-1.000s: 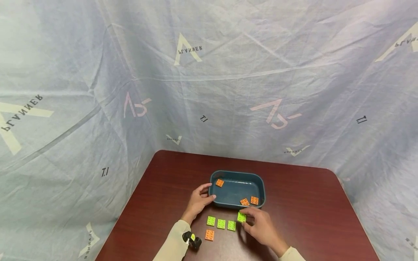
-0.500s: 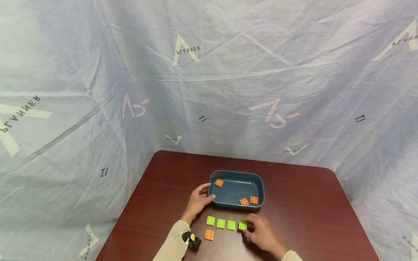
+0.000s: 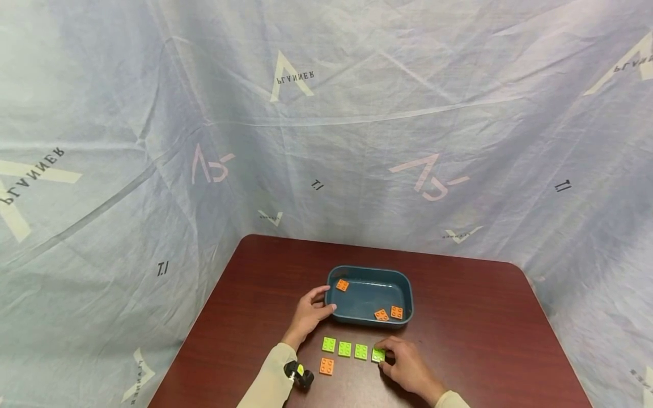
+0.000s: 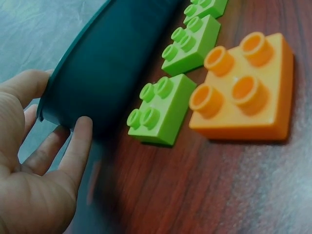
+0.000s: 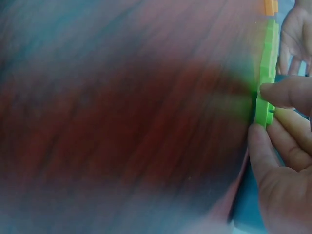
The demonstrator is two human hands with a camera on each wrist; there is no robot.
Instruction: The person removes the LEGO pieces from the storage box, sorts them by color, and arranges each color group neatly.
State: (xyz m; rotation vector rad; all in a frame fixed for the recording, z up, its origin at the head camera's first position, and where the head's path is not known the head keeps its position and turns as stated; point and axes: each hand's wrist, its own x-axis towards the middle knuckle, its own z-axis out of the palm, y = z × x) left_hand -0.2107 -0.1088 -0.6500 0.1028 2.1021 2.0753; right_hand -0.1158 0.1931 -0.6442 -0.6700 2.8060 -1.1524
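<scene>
My right hand (image 3: pixel 406 365) pinches a lime green toy brick (image 3: pixel 378 355) at the right end of a row of green bricks, close over the table. In the right wrist view, thumb and fingertip sit at either end of this green brick (image 5: pixel 264 114). My left hand (image 3: pixel 307 317) rests its fairly straight fingers against the left end of a dark teal tray (image 3: pixel 369 324). The left wrist view has these fingertips (image 4: pixel 84 123) on the tray's outer wall (image 4: pixel 105 73). Three orange bricks lie inside the tray, one of them at its far left corner (image 3: pixel 342 285).
Left of the held brick stand three green bricks, the leftmost (image 3: pixel 329 344) nearest the left hand. An orange brick (image 3: pixel 327 366) lies in front of them. The dark red tabletop (image 3: pixel 474 306) backs onto a pale printed cloth (image 3: pixel 336 141).
My right hand has brought the green brick down from beside the tray's front wall toward me, level with the row. The left hand stays on the tray.
</scene>
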